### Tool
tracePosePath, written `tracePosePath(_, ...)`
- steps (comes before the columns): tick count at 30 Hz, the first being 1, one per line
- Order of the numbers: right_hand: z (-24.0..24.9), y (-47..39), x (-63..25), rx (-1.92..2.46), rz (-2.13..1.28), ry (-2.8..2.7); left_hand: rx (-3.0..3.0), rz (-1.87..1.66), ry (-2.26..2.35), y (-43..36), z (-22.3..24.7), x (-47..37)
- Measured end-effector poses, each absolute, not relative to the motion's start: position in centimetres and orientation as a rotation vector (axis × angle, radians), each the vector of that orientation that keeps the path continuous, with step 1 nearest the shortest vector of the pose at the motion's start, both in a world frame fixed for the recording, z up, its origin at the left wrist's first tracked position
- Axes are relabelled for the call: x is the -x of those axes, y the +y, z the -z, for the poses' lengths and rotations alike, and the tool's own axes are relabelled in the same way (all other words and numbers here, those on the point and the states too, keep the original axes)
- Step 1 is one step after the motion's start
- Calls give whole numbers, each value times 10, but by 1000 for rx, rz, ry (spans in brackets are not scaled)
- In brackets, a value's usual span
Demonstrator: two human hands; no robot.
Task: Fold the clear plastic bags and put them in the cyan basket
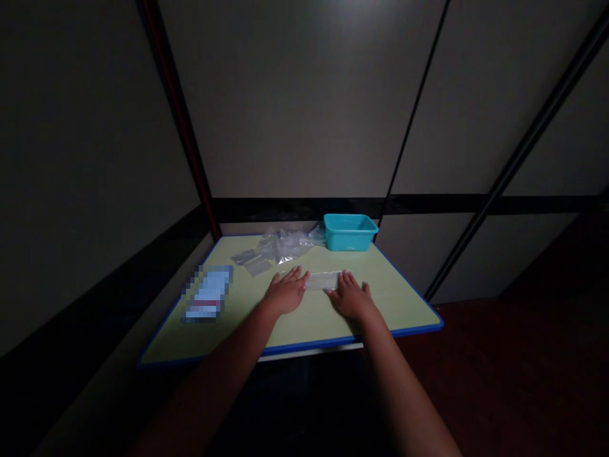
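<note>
A clear plastic bag (322,280) lies flat and sideways on the pale yellow table (314,324). On its left end rests my left hand (287,292), fingers stretched out and pressing down. My right hand (351,296) lies on the bag's right end, palm down with the fingers extended. Both hands hide the ends of the bag. Behind my left hand is a loose heap of clear plastic bags (288,244), and a smaller flat clear bag (257,266) lies in front of that heap.
A turquoise plastic basket (349,240) stands at the table's back right, touching or close to the heap. At the left edge lies a blurred-out phone-like flat object (208,293). Panelled walls (304,127) rise behind and to the left. The table has a blue edge (333,343).
</note>
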State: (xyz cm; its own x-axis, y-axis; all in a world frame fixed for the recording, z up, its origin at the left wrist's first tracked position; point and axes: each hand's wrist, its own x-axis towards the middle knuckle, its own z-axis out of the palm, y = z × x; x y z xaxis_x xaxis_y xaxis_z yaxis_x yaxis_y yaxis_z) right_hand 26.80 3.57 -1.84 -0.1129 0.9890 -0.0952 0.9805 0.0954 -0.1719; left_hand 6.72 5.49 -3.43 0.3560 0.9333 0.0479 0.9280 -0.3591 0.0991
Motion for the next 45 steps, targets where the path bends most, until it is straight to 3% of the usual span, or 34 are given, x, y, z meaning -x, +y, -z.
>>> tracePosePath(8,21,33,-283,2142,-165,-2161,-2542,-176,1741,53,32,-68)
tracePosePath(15,-5,24,-236,1602,-274,-2594,-2559,-199,1750,53,34,-67)
tracePosePath(21,-10,47,-209,1435,-394,-2732,-2568,-145,1747,55,36,-66)
tracePosePath(35,18,80,-307,1810,-298,-2546,-2594,-170,1762,53,35,-67)
tracePosePath(45,22,90,-317,1823,-146,-2159,-2648,-310,1839,50,31,-68)
